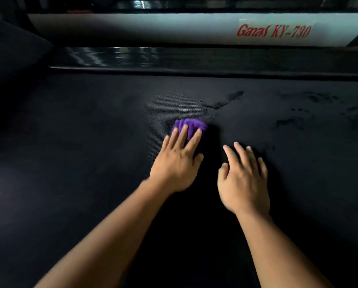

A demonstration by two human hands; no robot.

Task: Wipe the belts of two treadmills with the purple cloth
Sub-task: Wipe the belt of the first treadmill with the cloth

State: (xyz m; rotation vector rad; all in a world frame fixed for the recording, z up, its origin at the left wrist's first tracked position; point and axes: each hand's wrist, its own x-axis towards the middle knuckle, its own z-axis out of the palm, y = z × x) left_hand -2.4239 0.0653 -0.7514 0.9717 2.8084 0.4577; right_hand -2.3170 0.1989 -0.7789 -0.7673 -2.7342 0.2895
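While left hand (pixel 176 165) presses purple cloth (pixel 191 124) — flat — right hand (pixel 243 183) (released) spreads over belt (pixel 90 142).

1. The left hand (pixel 177 163) presses the cloth (pixel 192 125) flat on the belt (pixel 80 132), fingers (pixel 194 141) straight.
2. The right hand (pixel 244 179) is just beside it, fingers spread, holding nothing.
3. Dark smears (pixel 221 103) mark the belt beyond the cloth.
4. A pale rail (pixel 132 28) behind reads "Ganas KY-730".

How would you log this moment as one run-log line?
left hand presses purple cloth on belt | right hand open, holds nothing | dark smudges right of cloth
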